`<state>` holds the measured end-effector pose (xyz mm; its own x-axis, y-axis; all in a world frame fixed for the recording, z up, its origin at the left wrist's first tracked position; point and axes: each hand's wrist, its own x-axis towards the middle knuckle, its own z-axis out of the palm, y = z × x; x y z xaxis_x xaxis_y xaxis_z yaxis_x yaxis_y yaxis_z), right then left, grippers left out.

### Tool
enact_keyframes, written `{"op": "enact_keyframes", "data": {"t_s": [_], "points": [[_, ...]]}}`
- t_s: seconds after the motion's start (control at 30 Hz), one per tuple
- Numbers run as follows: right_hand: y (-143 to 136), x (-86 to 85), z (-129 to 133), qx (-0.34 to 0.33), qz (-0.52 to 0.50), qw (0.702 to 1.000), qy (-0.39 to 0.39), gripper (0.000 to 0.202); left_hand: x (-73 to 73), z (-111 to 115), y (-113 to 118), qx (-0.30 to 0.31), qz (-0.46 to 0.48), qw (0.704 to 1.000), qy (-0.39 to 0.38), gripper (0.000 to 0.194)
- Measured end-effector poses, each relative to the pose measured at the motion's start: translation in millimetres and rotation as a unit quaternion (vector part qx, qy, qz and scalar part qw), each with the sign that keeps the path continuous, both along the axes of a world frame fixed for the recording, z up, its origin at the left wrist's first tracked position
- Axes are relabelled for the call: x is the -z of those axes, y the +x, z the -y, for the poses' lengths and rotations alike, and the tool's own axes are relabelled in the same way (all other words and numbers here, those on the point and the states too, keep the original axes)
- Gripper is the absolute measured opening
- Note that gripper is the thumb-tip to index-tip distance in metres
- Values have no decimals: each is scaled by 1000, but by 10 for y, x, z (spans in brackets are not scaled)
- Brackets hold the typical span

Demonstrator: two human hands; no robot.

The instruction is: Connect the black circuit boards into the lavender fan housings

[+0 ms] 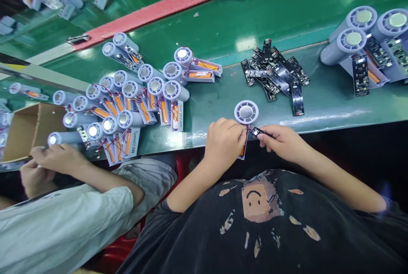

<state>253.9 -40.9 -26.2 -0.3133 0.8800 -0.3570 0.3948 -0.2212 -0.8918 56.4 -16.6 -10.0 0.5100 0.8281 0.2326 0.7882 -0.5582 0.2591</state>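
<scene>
"Where's the fan (246,112)?"

"At the near edge of the table (207,112). Its round end faces up over the green top; its boxy part reaches past the edge, long axis running toward the person's body."

"And the fingers?"

"The left hand (222,140) has them curled closely around the fan. The right hand (282,140) pinches a small circuit board (256,132), thumb and fingers closed on it, its free end slanting toward the fan."

"Room to move?"

"Tabletop shows leftward to the crowded fans (129,89), and rightward below the pile of boards (280,77)."
</scene>
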Motion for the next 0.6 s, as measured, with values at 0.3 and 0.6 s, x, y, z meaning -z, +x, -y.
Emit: {"op": "enact_keyframes", "data": {"t_s": [0.3, 0.6], "points": [[17, 21, 7, -9, 1, 1000, 19, 28, -16, 71, -215, 33, 53, 997, -47, 11], [26, 29, 0, -30, 15, 998, 50, 28, 64, 67, -136, 58, 46, 996, 48, 17]]}}
